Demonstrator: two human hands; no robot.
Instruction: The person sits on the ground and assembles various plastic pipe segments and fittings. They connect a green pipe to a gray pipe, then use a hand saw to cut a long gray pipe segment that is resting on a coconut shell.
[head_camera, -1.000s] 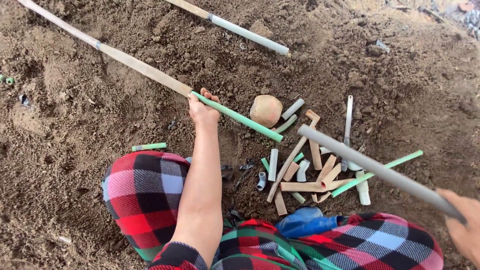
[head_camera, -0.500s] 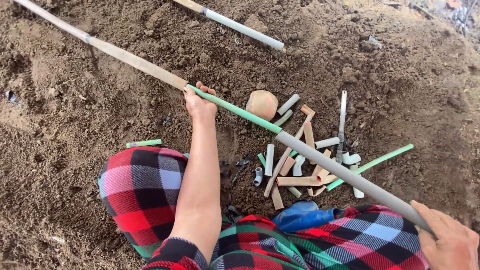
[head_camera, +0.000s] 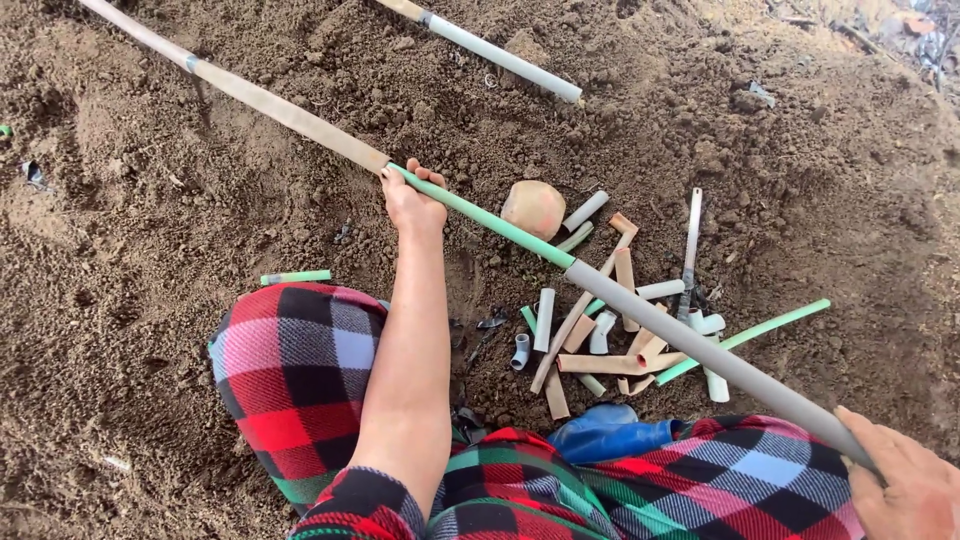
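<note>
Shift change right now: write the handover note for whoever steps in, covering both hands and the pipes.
Left hand: gripping the green pipe section close to its joint with the tan pipe.
Right hand: gripping the grey pipe at its near end.
Things: the three sections form one long line above the soil. Offcuts lie in a pile under it; a white pipe lies apart at the top.
Done: the sections sit end to end, in line.
Left: cannot tell whether the joints are tight; check them.
</note>
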